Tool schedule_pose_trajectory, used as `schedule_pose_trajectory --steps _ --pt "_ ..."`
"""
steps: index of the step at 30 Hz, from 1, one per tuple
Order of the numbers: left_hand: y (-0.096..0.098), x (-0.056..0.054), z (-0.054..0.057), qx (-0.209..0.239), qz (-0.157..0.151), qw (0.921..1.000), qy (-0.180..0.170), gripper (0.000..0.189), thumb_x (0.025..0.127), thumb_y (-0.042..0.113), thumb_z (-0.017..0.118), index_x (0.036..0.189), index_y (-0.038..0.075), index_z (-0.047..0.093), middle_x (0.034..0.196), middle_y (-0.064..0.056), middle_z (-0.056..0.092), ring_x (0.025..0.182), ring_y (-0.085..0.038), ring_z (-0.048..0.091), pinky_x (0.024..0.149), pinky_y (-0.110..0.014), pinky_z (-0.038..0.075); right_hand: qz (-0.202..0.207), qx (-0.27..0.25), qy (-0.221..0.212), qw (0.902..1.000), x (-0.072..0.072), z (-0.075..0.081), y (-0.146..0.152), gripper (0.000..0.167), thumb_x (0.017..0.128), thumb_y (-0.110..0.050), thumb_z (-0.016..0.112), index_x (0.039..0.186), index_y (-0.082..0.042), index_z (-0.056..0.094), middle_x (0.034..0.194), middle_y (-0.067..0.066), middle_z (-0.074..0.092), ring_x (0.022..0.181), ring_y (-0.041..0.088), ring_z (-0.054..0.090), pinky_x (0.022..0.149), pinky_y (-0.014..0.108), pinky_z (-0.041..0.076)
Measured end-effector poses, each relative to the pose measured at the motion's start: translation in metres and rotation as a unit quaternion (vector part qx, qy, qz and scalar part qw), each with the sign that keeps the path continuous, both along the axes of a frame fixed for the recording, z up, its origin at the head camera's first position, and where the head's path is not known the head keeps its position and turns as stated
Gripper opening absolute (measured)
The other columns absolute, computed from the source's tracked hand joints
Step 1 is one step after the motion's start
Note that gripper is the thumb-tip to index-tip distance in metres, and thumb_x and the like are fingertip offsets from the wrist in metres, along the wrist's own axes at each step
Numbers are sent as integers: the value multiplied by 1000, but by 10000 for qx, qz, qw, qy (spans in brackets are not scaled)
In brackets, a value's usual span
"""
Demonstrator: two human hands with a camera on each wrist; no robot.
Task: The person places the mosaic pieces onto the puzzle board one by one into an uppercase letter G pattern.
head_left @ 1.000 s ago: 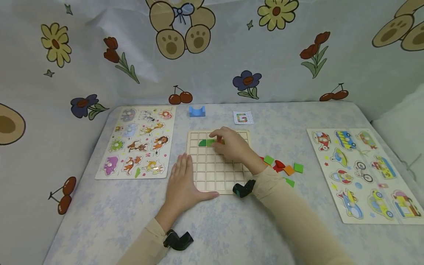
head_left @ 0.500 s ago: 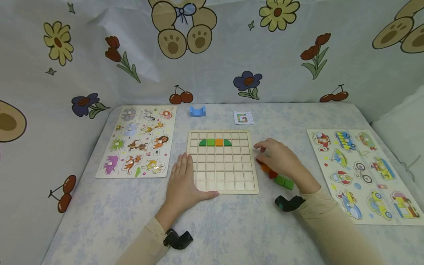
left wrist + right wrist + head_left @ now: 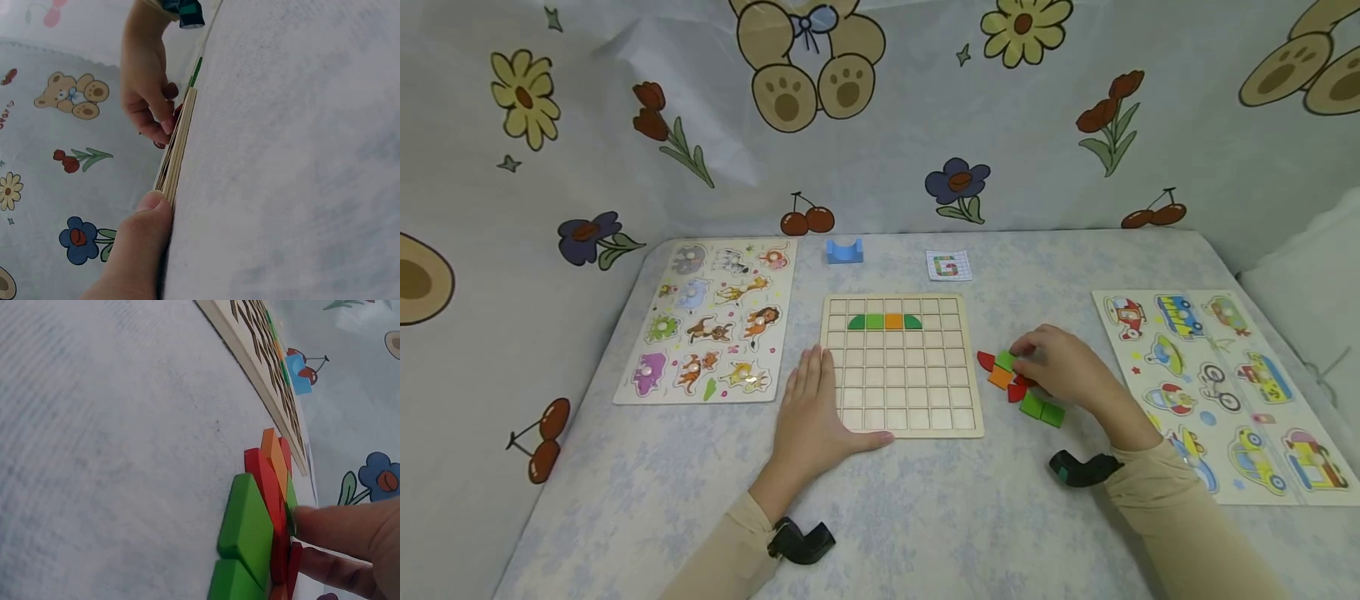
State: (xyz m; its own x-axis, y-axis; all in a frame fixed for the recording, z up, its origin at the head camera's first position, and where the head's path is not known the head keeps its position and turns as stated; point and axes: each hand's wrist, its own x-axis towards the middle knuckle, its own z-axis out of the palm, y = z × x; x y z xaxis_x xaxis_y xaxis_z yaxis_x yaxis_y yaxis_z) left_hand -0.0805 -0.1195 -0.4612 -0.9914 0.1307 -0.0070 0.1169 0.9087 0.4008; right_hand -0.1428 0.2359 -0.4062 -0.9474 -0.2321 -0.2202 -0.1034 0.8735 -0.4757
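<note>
A wooden grid board (image 3: 917,397) lies mid-table. One of its upper rows holds a green rounded piece (image 3: 857,322), a green square (image 3: 875,322), an orange square (image 3: 893,322) and another green rounded piece (image 3: 912,322). My left hand (image 3: 812,412) lies flat at the board's lower left corner, thumb along the near edge. To the right, my right hand (image 3: 1063,371) reaches into a loose pile with bent fingers. In the right wrist view, a fingertip touches a green piece (image 3: 291,499), and another finger is beside a red piece (image 3: 294,565). No piece is visibly gripped.
An animal puzzle board (image 3: 700,392) is at the left, a vehicle puzzle board (image 3: 1195,400) at the right. Behind the grid stand a blue holder (image 3: 845,252) and a pattern card (image 3: 948,266). Nearer pile pieces include green squares (image 3: 1042,410), an orange square (image 3: 1000,377) and red ones (image 3: 986,360).
My right hand has left the grid and moved right to the pile, uncovering the orange square and second green rounded piece. The loose pieces have shifted closer together. My left hand stays put.
</note>
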Motion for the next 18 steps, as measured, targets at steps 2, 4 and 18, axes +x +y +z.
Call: schedule_pose_trajectory --steps 2,4,18 --pt "0 0 0 2 2 10000 -10 153 51 97 60 159 2 9 168 -14 2 156 -28 -1 126 -49 9 -6 -22 4 10000 0 0 -1 27 93 -26 69 113 -7 70 115 13 63 97 28 56 85 45 49" --pt "0 0 0 -5 2 10000 -32 153 51 97 60 159 2 8 168 -14 2 156 -28 -1 126 -49 9 -16 -67 -9 10000 0 -1 -2 28 93 -27 70 113 -8 69 115 13 63 99 28 56 86 46 49" --pt "-1 0 0 29 -20 10000 -63 153 51 97 60 159 3 6 168 -13 1 156 -28 -2 126 -49 8 -226 -1159 -205 9928 -12 -2 -6 20 95 -17 67 111 -10 58 104 11 61 66 20 56 54 28 48"
